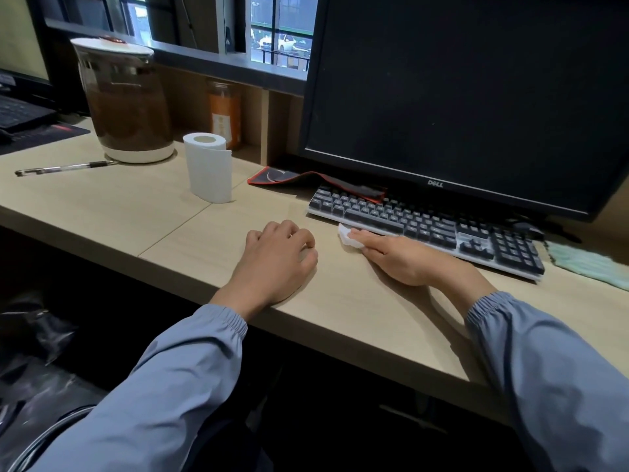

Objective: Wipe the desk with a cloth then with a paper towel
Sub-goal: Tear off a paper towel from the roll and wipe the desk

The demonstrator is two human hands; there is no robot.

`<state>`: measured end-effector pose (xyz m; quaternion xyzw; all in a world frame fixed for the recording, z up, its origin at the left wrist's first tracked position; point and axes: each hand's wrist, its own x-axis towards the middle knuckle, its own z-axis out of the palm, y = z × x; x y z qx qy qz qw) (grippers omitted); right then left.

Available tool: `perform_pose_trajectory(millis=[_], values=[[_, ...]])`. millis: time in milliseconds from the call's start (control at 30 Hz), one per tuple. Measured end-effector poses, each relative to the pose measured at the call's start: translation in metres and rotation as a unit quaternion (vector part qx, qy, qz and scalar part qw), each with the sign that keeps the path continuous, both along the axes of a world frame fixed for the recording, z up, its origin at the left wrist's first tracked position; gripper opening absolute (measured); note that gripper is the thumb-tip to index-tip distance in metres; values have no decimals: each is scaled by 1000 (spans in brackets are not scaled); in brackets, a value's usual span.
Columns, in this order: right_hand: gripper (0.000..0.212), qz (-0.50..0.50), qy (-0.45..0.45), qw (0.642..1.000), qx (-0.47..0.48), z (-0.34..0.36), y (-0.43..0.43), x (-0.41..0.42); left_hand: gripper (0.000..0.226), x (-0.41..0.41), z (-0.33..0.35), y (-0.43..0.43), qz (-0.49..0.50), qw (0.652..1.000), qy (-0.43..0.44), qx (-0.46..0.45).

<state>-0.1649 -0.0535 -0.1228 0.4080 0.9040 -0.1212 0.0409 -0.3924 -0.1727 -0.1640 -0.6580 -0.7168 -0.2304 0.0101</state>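
While the left hand (pixel 279 257) just sits near the front edge of the light wood-grain desk (pixel 340 301), fingers loosely curled with nothing in them, the right hand (pixel 401 258) has its fingers stretched out straight. They're pressing a crumpled white paper towel wad (pixel 348 237) onto the desktop, right against the front of the black keyboard (pixel 425 226). Thumb's hidden, so can't tell if it's pinching too. Off to the right, a pale green cloth (pixel 589 264) lies beside the keyboard. Further back there's an upright white paper roll (pixel 209 166), a clear pen (pixel 64 166), and a big clear jug with white lid and base (pixel 126 100), mostly full of dark brown stuff. Tucked in the nook behind is a clear jar (pixel 224 114) of something orange. A dark black monitor (pixel 476 90) stands over the keyboard.
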Motion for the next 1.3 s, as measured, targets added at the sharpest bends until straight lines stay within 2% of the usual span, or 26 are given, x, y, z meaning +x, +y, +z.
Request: perform_pose_trajectory(millis=[167, 367, 567, 633, 733, 867, 1067, 1200, 1300], values=[[46, -6, -27, 999, 45, 6, -6, 12, 33, 2, 1, -1, 2, 1000, 11, 1], [47, 20, -10, 998, 67, -1, -20, 9, 35, 2, 1, -1, 1, 1000, 16, -1], [46, 62, -12, 996, 58, 7, -91, 5, 36, 4, 2, -1, 3, 1000, 25, -6], [49, 103, -4, 993, 53, 9, -115, 8, 37, 4, 3, -2, 3, 1000, 24, -8], [57, 113, -13, 992, 61, 0, -145, 16, 37, 5, 3, -3, 1, 1000, 21, -10], [66, 127, 41, 981, 141, -25, -180, 23, 36, 5, 3, -4, 0, 1000, 18, -11], [54, 147, 74, 960, 227, -45, -190, 28, 36, 5, 5, -5, 0, 1000, 24, -16], [56, 112, 74, 966, 220, -36, -189, 54, 37, 6, 6, -6, -1, 999, 34, -23], [57, 85, 113, 970, 198, -33, -188, 88, 37, 7, 5, -5, 1, 999, 40, -21]])
